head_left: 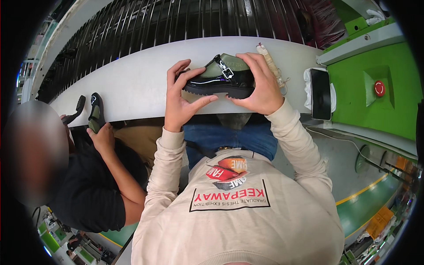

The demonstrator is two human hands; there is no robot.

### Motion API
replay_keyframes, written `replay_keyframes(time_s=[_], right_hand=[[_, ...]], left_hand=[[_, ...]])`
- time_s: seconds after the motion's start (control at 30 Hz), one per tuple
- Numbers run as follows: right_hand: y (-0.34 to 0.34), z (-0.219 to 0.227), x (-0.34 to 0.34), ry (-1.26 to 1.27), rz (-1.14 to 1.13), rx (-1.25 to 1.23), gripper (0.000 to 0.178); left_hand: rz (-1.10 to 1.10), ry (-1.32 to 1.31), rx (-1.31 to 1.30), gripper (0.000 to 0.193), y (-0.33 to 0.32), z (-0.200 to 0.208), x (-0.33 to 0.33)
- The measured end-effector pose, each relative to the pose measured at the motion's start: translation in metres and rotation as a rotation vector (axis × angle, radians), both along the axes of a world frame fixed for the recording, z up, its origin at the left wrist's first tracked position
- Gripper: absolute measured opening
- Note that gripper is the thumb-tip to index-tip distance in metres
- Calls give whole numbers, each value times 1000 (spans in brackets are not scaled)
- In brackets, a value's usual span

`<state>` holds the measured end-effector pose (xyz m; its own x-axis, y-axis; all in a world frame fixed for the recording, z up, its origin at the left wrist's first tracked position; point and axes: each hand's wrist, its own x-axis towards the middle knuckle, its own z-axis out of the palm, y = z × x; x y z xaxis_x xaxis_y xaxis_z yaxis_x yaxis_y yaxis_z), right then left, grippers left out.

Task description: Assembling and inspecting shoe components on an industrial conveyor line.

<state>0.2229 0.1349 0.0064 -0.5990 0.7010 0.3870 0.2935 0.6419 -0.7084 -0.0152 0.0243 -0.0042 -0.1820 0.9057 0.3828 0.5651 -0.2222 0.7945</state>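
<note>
A glossy black shoe [205, 81] with a buckled strap and a thick ridged sole is held up over the near edge of the white bench. It lies on its length, toe to the left and heel to the right, and a green shoe last [236, 63] fills its opening. My left hand [182, 95] grips the toe end, fingers over the top and thumb by the sole. At the heel my right hand [261, 86] is closed round the shoe and last, its thumb beneath the sole.
Beyond the white bench [145, 59] runs a row of metal rollers [176, 22]. A wrapped stick-like tool [270, 64] and a black phone [320, 94] lie to the right, beside a green machine with a red button [379, 88]. At left a co-worker's hand [104, 138] holds another black shoe [96, 106].
</note>
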Motion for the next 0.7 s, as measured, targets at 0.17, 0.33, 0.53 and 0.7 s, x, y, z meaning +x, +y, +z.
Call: replay_keyframes(time_s=[0.17,0.33,0.53,0.7], right_hand=[[0,-2,1,6,34,80,101],[-2,-6,0,32,21,116,103],[0,-9,-1,64,19,113,104],[4,-9,-1,89,18,119,105]], left_hand=[[19,-76,13,69,-1,-7,-1],[46,-54,38,68,1,-10,0],[77,-48,55,68,4,-10,2],[47,-67,49,66,7,-8,-1]])
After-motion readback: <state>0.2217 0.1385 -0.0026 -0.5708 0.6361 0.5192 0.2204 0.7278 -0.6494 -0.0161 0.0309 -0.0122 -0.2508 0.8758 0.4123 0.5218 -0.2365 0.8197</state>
